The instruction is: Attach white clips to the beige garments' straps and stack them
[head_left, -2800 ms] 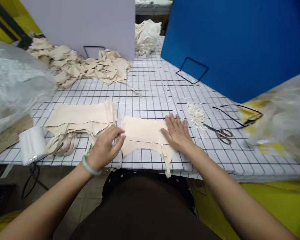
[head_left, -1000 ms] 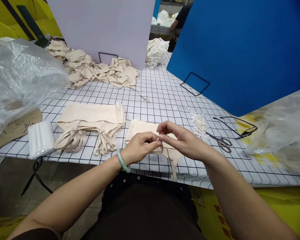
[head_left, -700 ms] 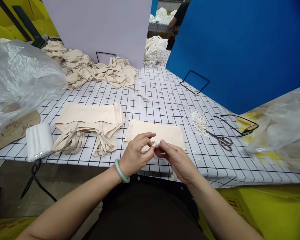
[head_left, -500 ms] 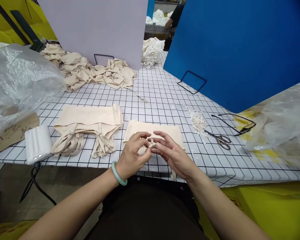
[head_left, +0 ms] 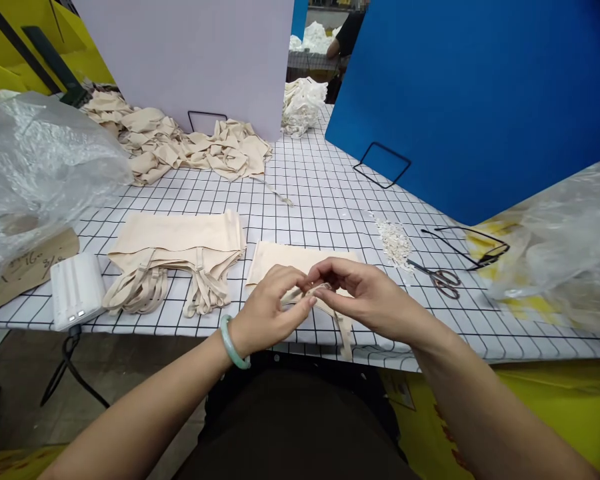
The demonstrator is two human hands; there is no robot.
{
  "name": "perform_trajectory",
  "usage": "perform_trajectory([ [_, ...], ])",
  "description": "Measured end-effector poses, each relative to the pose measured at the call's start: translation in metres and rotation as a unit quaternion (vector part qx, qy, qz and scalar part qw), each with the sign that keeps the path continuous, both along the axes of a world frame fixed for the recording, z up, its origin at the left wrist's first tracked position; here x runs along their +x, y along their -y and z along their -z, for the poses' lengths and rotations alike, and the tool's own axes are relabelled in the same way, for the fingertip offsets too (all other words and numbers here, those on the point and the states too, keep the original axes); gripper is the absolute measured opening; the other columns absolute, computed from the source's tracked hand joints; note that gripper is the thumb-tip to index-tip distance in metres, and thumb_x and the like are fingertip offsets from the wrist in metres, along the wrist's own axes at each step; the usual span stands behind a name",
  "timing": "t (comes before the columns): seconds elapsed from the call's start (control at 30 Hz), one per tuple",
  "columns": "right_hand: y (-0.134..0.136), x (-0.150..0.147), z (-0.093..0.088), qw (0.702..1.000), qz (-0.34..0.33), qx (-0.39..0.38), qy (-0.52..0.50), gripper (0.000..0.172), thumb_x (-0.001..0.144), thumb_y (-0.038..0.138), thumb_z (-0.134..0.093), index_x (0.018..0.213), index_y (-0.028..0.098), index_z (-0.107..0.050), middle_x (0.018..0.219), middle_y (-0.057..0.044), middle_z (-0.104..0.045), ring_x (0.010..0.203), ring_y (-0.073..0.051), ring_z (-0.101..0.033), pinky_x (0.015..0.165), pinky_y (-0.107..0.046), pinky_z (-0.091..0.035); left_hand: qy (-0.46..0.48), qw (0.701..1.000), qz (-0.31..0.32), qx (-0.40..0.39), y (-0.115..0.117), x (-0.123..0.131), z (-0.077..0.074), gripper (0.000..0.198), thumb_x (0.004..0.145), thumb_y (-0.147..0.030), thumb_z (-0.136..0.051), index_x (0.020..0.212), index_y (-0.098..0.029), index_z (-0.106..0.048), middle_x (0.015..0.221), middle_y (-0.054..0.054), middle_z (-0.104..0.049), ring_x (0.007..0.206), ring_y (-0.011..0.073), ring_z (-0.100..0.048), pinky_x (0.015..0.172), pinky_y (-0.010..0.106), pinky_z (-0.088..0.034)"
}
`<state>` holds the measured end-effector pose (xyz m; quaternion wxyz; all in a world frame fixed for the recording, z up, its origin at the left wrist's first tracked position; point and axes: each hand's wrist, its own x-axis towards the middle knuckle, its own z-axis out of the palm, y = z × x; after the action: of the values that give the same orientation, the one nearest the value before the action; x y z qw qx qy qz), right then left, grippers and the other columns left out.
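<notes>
A beige strapped garment [head_left: 307, 253] lies flat at the table's front edge, under both hands. My left hand [head_left: 273, 310], with a pale green bangle at the wrist, pinches a thin beige strap [head_left: 320, 288]. My right hand [head_left: 363, 293] pinches the same strap from the other side, fingertips close to the left ones. Whether a small slider sits between the fingers I cannot make out. Another strap [head_left: 345, 337] hangs toward the table's edge below the right hand. To the left lies a neat stack of similar garments [head_left: 180, 230], straps bunched at the front.
Small white pieces [head_left: 394, 241] lie heaped beside scissors [head_left: 443, 280] and black-framed glasses [head_left: 473, 250] on the right. A white power bank [head_left: 77, 290] with a cable sits left. Behind are a beige fabric pile [head_left: 180, 143], a blue board [head_left: 470, 100] and plastic bags [head_left: 50, 160].
My right hand has turned and come in over the strap, its fingers now curled closer to the left fingertips. My left hand has shifted slightly, still pinching.
</notes>
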<state>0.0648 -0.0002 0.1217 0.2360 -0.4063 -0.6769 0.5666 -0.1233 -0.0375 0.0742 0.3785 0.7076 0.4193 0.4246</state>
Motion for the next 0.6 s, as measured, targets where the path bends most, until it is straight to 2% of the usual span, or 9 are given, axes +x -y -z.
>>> perform_trajectory([
  [0.03, 0.001, -0.001, 0.000, 1.000, 0.025, 0.007, -0.012, 0.018, 0.086, 0.031, -0.068, 0.103, 0.024, -0.067, 0.095, -0.003, -0.064, 0.086, -0.016, -0.058, 0.078, -0.032, -0.052, 0.007, 1.000, 0.007, -0.005, -0.001, 0.002, -0.002, 0.007, 0.091, -0.025, -0.057, 0.088, -0.020, -0.060, 0.090, 0.005, -0.064, 0.092, 0.0199, -0.057, 0.087, 0.036, -0.048],
  [0.1, 0.004, -0.005, 0.009, 0.990, 0.126, -0.005, -0.065, 0.028, 0.081, 0.033, -0.074, 0.107, 0.025, -0.066, 0.098, -0.003, -0.063, 0.089, -0.016, -0.059, 0.080, -0.032, -0.052, 0.052, 0.998, 0.001, -0.043, -0.001, 0.006, -0.003, 0.017, 0.094, -0.027, -0.054, 0.080, -0.019, -0.059, 0.082, 0.004, -0.061, 0.084, 0.0175, -0.055, 0.081, 0.033, -0.048],
  [0.17, 0.011, -0.009, 0.026, 0.969, 0.213, -0.057, -0.111, 0.030, 0.078, 0.039, -0.076, 0.102, 0.023, -0.068, 0.098, -0.004, -0.065, 0.090, -0.017, -0.060, 0.081, -0.032, -0.052, 0.109, 0.989, -0.018, -0.099, 0.000, 0.008, -0.001, 0.019, 0.095, -0.030, -0.053, 0.080, -0.018, -0.058, 0.081, 0.003, -0.058, 0.079, 0.0155, -0.054, 0.075, 0.030, -0.048],
  [0.2, 0.015, -0.012, 0.036, 0.961, 0.230, -0.090, -0.122, 0.029, 0.079, 0.043, -0.075, 0.097, 0.022, -0.070, 0.097, -0.004, -0.066, 0.089, -0.018, -0.060, 0.081, -0.033, -0.052, 0.127, 0.984, -0.028, -0.118, 0.001, 0.009, 0.000, 0.020, 0.095, -0.031, -0.053, 0.080, -0.018, -0.058, 0.080, 0.002, -0.057, 0.077, 0.0149, -0.053, 0.072, 0.029, -0.048],
  [0.3, 0.027, -0.021, 0.058, 0.951, 0.240, -0.141, -0.138, 0.029, 0.078, 0.047, -0.074, 0.091, 0.021, -0.074, 0.097, -0.006, -0.069, 0.093, -0.020, -0.061, 0.085, -0.035, -0.050, 0.116, 0.986, -0.050, -0.109, 0.004, 0.010, 0.007, 0.021, 0.094, -0.032, -0.055, 0.079, -0.017, -0.060, 0.081, 0.002, -0.057, 0.077, 0.0146, -0.053, 0.072, 0.028, -0.047],
  [0.4, 0.033, -0.029, 0.066, 0.946, 0.262, -0.103, -0.160, 0.021, 0.075, 0.041, -0.079, 0.086, 0.023, -0.075, 0.097, -0.003, -0.069, 0.098, -0.020, -0.060, 0.091, -0.035, -0.047, 0.076, 0.992, -0.059, -0.077, 0.009, 0.013, 0.014, 0.020, 0.093, -0.030, -0.056, 0.079, -0.017, -0.061, 0.080, 0.003, -0.058, 0.078, 0.0154, -0.054, 0.074, 0.029, -0.047],
  [0.5, 0.032, -0.031, 0.059, 0.946, 0.256, -0.111, -0.164, 0.019, 0.077, 0.040, -0.077, 0.080, 0.022, -0.072, 0.089, -0.002, -0.068, 0.091, -0.019, -0.060, 0.088, -0.034, -0.047, 0.053, 0.994, -0.040, -0.089, 0.009, 0.009, 0.018, 0.021, 0.094, -0.029, -0.053, 0.079, -0.017, -0.061, 0.079, 0.003, -0.060, 0.077, 0.0153, -0.056, 0.073, 0.029, -0.048],
  [0.6, 0.033, -0.027, 0.045, 0.924, 0.262, -0.170, -0.218, 0.022, 0.081, 0.044, -0.072, 0.081, 0.022, -0.065, 0.078, -0.001, -0.065, 0.079, -0.017, -0.060, 0.085, -0.035, -0.049, -0.004, 0.998, -0.026, -0.062, -0.001, -0.009, 0.022, 0.017, 0.094, -0.024, -0.052, 0.082, -0.017, -0.062, 0.081, 0.004, -0.062, 0.078, 0.0158, -0.058, 0.073, 0.031, -0.050],
])
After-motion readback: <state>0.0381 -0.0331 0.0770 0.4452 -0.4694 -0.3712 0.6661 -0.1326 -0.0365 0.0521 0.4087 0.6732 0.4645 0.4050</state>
